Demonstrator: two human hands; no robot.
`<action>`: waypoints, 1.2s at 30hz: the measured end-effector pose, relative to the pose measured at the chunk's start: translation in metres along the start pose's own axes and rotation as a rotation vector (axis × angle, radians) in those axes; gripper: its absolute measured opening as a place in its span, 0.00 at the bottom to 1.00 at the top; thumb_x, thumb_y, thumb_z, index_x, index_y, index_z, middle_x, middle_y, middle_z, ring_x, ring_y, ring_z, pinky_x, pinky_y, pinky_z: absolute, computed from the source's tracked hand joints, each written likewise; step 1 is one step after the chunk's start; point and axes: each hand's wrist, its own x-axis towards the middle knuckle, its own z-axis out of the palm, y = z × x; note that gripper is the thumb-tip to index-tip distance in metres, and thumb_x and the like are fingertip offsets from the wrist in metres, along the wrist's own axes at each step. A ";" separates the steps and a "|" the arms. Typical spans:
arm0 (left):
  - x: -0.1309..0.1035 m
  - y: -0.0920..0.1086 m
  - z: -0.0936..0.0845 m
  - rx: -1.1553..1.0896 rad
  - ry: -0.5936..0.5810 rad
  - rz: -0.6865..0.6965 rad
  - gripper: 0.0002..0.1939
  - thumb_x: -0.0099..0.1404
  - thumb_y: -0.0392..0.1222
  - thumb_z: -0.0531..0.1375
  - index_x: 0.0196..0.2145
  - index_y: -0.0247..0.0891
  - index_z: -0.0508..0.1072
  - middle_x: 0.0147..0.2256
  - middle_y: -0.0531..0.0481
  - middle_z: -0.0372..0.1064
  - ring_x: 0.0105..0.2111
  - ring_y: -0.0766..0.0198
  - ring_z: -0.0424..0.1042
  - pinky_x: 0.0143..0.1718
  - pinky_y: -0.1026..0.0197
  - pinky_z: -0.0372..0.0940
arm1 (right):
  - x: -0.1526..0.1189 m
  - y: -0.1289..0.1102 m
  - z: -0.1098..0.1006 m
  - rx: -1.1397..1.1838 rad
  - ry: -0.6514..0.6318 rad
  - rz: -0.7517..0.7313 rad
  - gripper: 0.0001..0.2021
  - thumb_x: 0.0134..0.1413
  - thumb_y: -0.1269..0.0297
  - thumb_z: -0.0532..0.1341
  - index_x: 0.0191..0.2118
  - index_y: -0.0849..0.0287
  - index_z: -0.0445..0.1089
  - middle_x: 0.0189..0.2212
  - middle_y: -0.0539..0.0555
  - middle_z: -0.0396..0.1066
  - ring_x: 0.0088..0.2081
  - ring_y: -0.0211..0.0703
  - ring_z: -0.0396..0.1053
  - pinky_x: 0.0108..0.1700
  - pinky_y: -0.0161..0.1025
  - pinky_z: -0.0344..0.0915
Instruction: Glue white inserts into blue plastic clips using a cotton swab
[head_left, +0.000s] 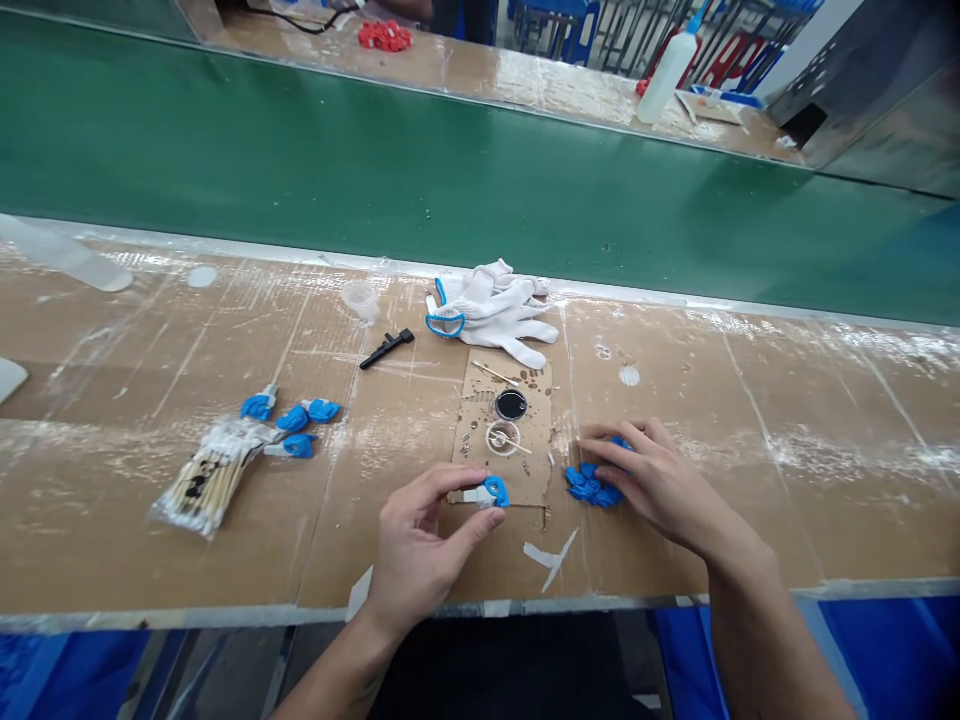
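My left hand (427, 530) pinches a small blue plastic part (496, 490) with a white tab between thumb and fingertips, above the near edge of a stained cardboard piece (540, 440). To the right, my right hand (652, 475) reaches over a pile of blue plastic parts (589, 485), its fingers apart and touching the pile. Some of that pile is hidden under the fingers. On the cardboard stand a small cup of black liquid (511, 404) and a clear cup (502, 438) with a cotton swab across it. Another cotton swab (495, 374) lies behind them.
White gloves (495, 310) lie behind the cardboard, beside a black tool (387, 348) and a clear plastic cup (362, 299). At left are a bag of cotton swabs (210, 478) and several blue-and-white parts (300, 415). A green belt (450, 170) runs beyond; a bottle (670, 75) stands across it.
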 end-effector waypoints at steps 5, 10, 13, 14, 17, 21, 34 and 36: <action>0.001 0.004 0.001 -0.046 -0.011 -0.023 0.12 0.60 0.31 0.71 0.41 0.40 0.82 0.37 0.47 0.81 0.37 0.62 0.80 0.39 0.64 0.78 | 0.000 0.004 -0.001 0.090 -0.024 -0.053 0.09 0.70 0.68 0.57 0.43 0.53 0.76 0.47 0.56 0.77 0.43 0.52 0.68 0.45 0.50 0.70; 0.004 0.013 0.009 -0.137 -0.008 -0.043 0.11 0.59 0.28 0.70 0.40 0.39 0.82 0.38 0.46 0.81 0.39 0.61 0.81 0.41 0.64 0.79 | -0.006 -0.018 -0.011 0.320 0.291 -0.002 0.07 0.65 0.73 0.63 0.43 0.53 0.75 0.35 0.52 0.78 0.36 0.46 0.75 0.36 0.42 0.73; 0.003 0.016 0.016 -0.207 -0.050 -0.075 0.12 0.58 0.28 0.70 0.40 0.38 0.83 0.40 0.44 0.82 0.41 0.60 0.83 0.43 0.64 0.79 | -0.008 -0.052 -0.010 0.451 0.491 -0.080 0.12 0.60 0.78 0.67 0.43 0.53 0.77 0.39 0.53 0.79 0.37 0.44 0.79 0.37 0.40 0.77; 0.002 0.016 0.017 -0.221 -0.075 -0.088 0.13 0.58 0.28 0.70 0.41 0.38 0.83 0.41 0.44 0.83 0.42 0.59 0.83 0.44 0.64 0.78 | -0.006 -0.063 -0.008 0.479 0.512 -0.099 0.13 0.59 0.79 0.67 0.44 0.53 0.78 0.40 0.53 0.80 0.37 0.44 0.80 0.37 0.39 0.78; -0.001 0.016 0.018 -0.274 -0.165 -0.126 0.16 0.59 0.29 0.70 0.45 0.40 0.83 0.44 0.43 0.83 0.45 0.58 0.83 0.49 0.63 0.77 | 0.001 -0.087 0.000 0.544 0.516 -0.146 0.15 0.60 0.81 0.66 0.47 0.54 0.79 0.42 0.54 0.80 0.38 0.43 0.81 0.38 0.38 0.80; -0.003 0.019 0.015 -0.351 -0.231 -0.172 0.15 0.62 0.31 0.69 0.46 0.41 0.83 0.45 0.43 0.83 0.45 0.57 0.83 0.50 0.61 0.77 | 0.009 -0.092 0.007 0.556 0.479 -0.272 0.16 0.61 0.82 0.64 0.50 0.57 0.78 0.43 0.57 0.80 0.43 0.46 0.80 0.41 0.41 0.81; -0.011 0.030 0.009 -0.113 -0.142 0.157 0.17 0.60 0.26 0.71 0.43 0.42 0.83 0.44 0.44 0.83 0.42 0.55 0.84 0.44 0.58 0.80 | 0.008 -0.103 0.023 0.975 0.509 -0.090 0.16 0.61 0.63 0.71 0.54 0.52 0.77 0.45 0.57 0.77 0.46 0.49 0.76 0.45 0.45 0.78; -0.013 0.031 0.009 -0.088 -0.155 0.279 0.18 0.61 0.26 0.70 0.46 0.41 0.81 0.45 0.43 0.83 0.42 0.56 0.84 0.42 0.60 0.81 | 0.004 -0.109 0.026 1.091 0.495 0.045 0.19 0.59 0.56 0.73 0.55 0.49 0.77 0.46 0.57 0.77 0.47 0.49 0.76 0.46 0.41 0.78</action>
